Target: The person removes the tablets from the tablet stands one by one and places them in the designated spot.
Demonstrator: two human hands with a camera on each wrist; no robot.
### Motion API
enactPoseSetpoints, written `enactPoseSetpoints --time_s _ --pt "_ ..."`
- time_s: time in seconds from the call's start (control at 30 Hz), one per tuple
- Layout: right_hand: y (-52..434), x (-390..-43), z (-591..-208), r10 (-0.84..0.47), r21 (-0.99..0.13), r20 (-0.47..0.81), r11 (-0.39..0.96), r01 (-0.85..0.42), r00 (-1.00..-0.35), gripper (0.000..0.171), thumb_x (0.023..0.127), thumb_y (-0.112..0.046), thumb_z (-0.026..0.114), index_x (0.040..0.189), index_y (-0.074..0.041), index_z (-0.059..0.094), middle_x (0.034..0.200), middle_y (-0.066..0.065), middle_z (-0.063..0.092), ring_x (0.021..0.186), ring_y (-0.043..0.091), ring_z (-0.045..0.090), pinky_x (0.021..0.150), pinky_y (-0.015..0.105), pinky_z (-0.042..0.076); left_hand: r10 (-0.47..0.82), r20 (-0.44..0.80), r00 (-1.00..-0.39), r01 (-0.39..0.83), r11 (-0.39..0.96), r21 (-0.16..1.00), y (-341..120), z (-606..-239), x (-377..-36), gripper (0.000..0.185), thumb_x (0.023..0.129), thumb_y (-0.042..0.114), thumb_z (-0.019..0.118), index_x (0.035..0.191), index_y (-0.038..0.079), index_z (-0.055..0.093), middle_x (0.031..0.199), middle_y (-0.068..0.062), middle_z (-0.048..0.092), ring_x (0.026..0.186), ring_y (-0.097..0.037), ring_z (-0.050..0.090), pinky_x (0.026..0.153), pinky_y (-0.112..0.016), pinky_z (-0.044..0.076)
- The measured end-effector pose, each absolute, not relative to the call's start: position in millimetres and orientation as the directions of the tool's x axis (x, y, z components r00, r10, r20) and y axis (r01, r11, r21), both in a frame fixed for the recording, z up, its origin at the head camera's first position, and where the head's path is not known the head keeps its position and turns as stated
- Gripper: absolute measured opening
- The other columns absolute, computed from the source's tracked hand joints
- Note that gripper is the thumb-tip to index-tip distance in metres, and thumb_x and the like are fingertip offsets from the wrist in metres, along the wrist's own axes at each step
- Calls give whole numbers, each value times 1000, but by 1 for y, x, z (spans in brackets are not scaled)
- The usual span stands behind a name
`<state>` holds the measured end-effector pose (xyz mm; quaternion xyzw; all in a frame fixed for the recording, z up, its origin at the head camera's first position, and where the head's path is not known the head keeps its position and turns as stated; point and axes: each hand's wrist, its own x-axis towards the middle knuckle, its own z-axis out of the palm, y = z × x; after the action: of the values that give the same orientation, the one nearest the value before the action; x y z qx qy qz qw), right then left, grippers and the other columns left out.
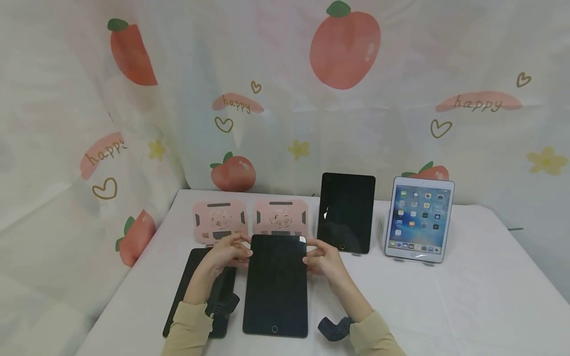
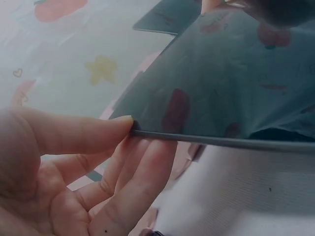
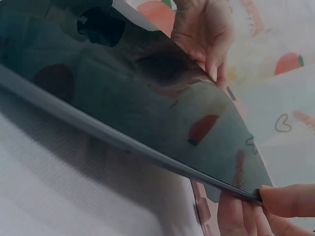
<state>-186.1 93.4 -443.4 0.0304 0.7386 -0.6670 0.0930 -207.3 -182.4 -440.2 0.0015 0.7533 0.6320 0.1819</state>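
Note:
Between my two hands is a black tablet (image 1: 276,287) with a dark screen, its home button at the edge nearest me. My left hand (image 1: 229,256) pinches its left edge near the far corner, thumb on the screen side and fingers beneath. At the opposite edge, also near the far corner, my right hand (image 1: 327,262) pinches it the same way. In the right wrist view the tablet (image 3: 147,98) slants above the white cloth, which shows below its long edge. A second black tablet (image 1: 184,287) lies under my left wrist, partly hidden by the arm.
Two pink plates (image 1: 199,212) (image 1: 262,212) with dark pads and cut-outs lie just beyond the held tablet. Farther right, a black tablet (image 1: 346,212) and a white tablet (image 1: 420,217) with a lit screen lean on stands. A patterned curtain (image 1: 276,49) hangs behind the table.

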Motion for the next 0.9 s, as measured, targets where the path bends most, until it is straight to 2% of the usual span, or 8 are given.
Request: enactPoseSetpoints --time_s 0.17,0.37,0.53,0.7,0.9 --pt "93 -188 -449 -88 -974 -209 109 200 -974 49 78 6 61 127 4 55 74 2 66 59 13 61 57 29 54 240 -307 -921 -262 202 944 -183 -445 -209 37 85 0 64 119 -2 50 78 0 62 67 -13 64 65 -27 58" --pt "92 -185 -452 -115 -969 -195 175 173 -974 48 76 8 61 123 8 55 76 10 64 61 13 60 55 30 55 270 -315 -910 -264 207 942 -182 -452 -210 33 85 -2 63 115 -4 49 76 0 61 69 -14 63 66 -30 59" --pt "91 -185 -453 -159 -967 -210 182 180 -965 47 77 9 58 123 12 53 75 9 61 60 12 61 56 32 57 272 -325 -906 -262 243 934 -181 -452 -208 34 84 -2 63 115 -5 49 78 -3 60 71 -14 62 67 -32 59" --pt "88 -185 -453 -144 -960 -229 198 198 -963 46 79 9 58 125 12 53 78 11 61 63 13 60 57 33 58 254 -330 -909 -263 266 927 -178 -453 -207 34 84 -3 62 115 -6 50 80 -5 59 70 -15 61 66 -32 59" --pt "85 -183 -454 -94 -939 -246 269 213 -965 44 83 4 60 126 11 54 88 18 65 67 15 62 59 35 59 234 -332 -914 -249 323 913 -173 -454 -206 29 84 -6 61 111 -8 52 80 -6 59 68 -14 61 62 -31 59"
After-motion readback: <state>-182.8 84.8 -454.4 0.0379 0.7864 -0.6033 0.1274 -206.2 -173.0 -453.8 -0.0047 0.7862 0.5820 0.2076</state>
